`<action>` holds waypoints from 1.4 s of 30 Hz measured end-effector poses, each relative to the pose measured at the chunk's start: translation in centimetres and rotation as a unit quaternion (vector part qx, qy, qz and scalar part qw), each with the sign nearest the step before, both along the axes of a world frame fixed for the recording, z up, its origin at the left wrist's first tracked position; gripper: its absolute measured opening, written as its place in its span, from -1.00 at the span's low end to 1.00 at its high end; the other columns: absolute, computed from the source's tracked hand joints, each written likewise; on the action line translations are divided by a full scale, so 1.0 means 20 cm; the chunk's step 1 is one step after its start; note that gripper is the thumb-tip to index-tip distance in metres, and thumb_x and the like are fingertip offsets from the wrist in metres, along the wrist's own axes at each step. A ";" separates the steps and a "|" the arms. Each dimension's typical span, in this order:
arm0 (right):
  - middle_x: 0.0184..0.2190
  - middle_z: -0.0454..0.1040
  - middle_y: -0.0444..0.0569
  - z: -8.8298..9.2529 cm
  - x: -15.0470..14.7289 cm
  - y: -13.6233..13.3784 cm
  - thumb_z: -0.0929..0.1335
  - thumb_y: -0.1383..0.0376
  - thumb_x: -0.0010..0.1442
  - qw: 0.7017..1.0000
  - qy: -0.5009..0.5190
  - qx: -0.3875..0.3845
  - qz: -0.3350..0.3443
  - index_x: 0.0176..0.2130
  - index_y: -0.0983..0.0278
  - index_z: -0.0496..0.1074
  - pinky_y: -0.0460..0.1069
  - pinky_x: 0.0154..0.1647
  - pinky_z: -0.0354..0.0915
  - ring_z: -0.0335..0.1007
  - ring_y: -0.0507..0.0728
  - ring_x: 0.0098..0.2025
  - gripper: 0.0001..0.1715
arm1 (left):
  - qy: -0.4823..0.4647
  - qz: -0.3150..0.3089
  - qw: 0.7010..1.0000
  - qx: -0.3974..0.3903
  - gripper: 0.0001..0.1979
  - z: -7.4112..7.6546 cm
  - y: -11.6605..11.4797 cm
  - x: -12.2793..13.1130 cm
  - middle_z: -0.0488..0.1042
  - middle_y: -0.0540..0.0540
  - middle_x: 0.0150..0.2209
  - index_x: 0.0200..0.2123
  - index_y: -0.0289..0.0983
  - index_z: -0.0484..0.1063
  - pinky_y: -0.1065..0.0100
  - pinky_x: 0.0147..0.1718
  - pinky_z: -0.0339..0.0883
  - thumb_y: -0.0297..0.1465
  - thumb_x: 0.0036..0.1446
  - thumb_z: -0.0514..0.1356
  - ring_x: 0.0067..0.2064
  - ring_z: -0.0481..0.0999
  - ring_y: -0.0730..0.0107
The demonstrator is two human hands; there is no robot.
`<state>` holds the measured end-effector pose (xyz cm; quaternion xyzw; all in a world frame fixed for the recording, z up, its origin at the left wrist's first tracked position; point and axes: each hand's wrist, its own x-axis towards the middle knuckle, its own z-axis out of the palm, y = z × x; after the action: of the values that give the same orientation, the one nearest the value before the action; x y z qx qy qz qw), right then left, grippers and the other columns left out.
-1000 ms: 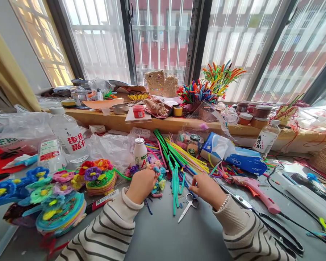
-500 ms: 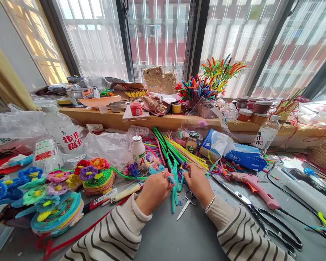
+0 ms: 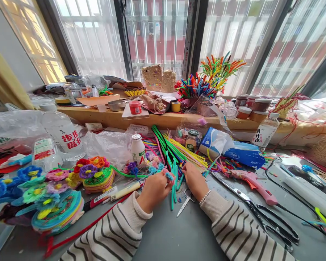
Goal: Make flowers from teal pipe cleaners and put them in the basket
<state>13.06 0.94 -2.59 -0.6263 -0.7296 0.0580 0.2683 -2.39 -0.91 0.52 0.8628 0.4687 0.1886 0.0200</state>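
My left hand is closed on a small pink-and-blue pipe-cleaner piece, which pokes out at the fingertips. Just to its right lie several turquoise pipe cleaners, bent over toward me. My right hand has its thumb and fingers drawn together at the near end of the pipe-cleaner pile; what they pinch is hidden. Small silver scissors lie beneath the right hand, blades toward me. Green pipe cleaners and yellow pipe cleaners fan out behind both hands.
Fuzzy flower pieces crowd the left. A white bottle stands behind my left hand. To the right lie large black-handled shears, a pink glue gun and a blue tissue pack. A cluttered wooden sill runs behind.
My right hand has moved slightly left and its fingers have come together by the pipe cleaners. My left hand stays nearly in place, still holding the pink-and-blue piece.
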 end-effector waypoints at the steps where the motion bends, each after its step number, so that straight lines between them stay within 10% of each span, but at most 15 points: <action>1: -0.45 0.34 0.01 0.00 0.00 0.00 0.16 0.43 0.04 1.000 0.005 0.002 0.002 -0.44 0.32 0.22 -0.06 -0.40 0.13 0.27 0.11 -0.39 -0.90 | -0.004 0.002 1.000 -0.004 -0.74 0.00 0.00 0.00 0.45 -0.10 -0.40 -0.38 -0.26 0.37 0.42 -0.38 0.25 -0.38 0.03 -0.10 -0.36 0.43 0.38; 14: -0.59 0.27 -0.12 0.13 -0.02 -0.15 0.16 0.29 0.07 0.970 0.239 0.028 0.046 -0.49 0.28 0.19 -0.10 -0.52 0.16 0.21 0.01 -0.56 -0.85 | -0.146 -0.029 0.982 -0.115 -0.71 -0.02 -0.07 0.05 0.43 -0.09 -0.43 -0.51 -0.28 0.30 0.40 -0.34 0.23 -0.31 0.05 -0.13 -0.36 0.38 0.41; 29: -0.65 0.27 -0.21 0.11 -0.03 -0.14 0.30 0.14 -0.10 0.812 0.545 -0.167 0.128 -0.45 0.33 0.29 -0.18 -0.78 0.13 0.16 -0.09 -0.76 -0.72 | -0.403 -0.010 0.789 -0.464 -0.59 -0.12 -0.08 0.11 0.01 0.16 -0.76 -0.67 -0.28 0.09 0.49 -0.75 -0.15 -0.04 -0.10 -0.10 -0.75 -0.07 0.67; 42: -0.59 0.37 -0.13 0.09 -0.01 -0.13 0.34 0.24 -0.15 0.815 0.557 -0.127 0.096 -0.47 0.34 0.33 -0.08 -0.47 0.31 0.33 0.01 -0.54 -0.79 | -0.494 0.026 0.759 -0.423 -0.69 -0.06 -0.02 0.06 0.22 0.09 -0.73 -0.56 -0.37 0.35 0.52 -0.72 0.03 -0.19 -0.13 0.07 -0.71 0.13 0.65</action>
<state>12.80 -1.66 -0.87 -0.4422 -0.4985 0.5145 0.5398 -1.22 -1.26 -0.71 0.5408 0.4478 0.3717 0.6073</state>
